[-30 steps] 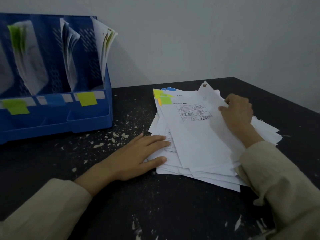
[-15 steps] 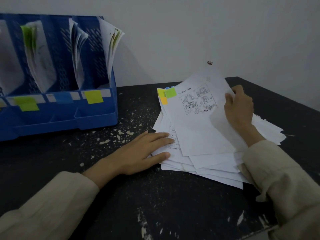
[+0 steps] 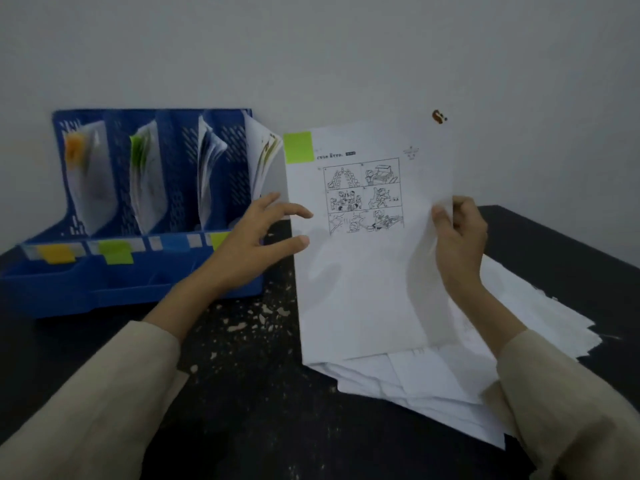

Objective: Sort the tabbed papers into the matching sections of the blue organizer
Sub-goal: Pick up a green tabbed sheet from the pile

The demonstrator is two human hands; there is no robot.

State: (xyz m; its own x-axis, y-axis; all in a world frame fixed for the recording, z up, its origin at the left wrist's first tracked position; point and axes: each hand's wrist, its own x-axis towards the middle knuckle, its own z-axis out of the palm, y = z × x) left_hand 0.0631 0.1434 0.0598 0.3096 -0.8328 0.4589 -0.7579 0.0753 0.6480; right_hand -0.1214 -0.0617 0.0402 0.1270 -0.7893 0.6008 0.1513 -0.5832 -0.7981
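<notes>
My right hand (image 3: 459, 237) pinches the right edge of a white sheet (image 3: 363, 278) with a comic drawing and a green tab (image 3: 298, 147) at its top left corner, held upright above the loose paper pile (image 3: 450, 375). My left hand (image 3: 256, 244) hovers open in the air with spread fingers, its fingertips at the sheet's left edge. The blue organizer (image 3: 131, 285) stands at the left with several upright sections that hold papers. Its front ledge bears an orange label (image 3: 55, 253), a green label (image 3: 116, 252) and a yellow-green one partly hidden behind my left hand.
The black table (image 3: 242, 410) is speckled with white flecks between the organizer and the pile. A grey wall rises right behind the organizer. A small brown mark (image 3: 439, 116) sits on the wall above the sheet. The table's far right corner lies beyond the pile.
My right hand has lifted the green-tabbed sheet off the pile to upright. My left hand left the pile's edge and rose toward the sheet. The view tilted up and left.
</notes>
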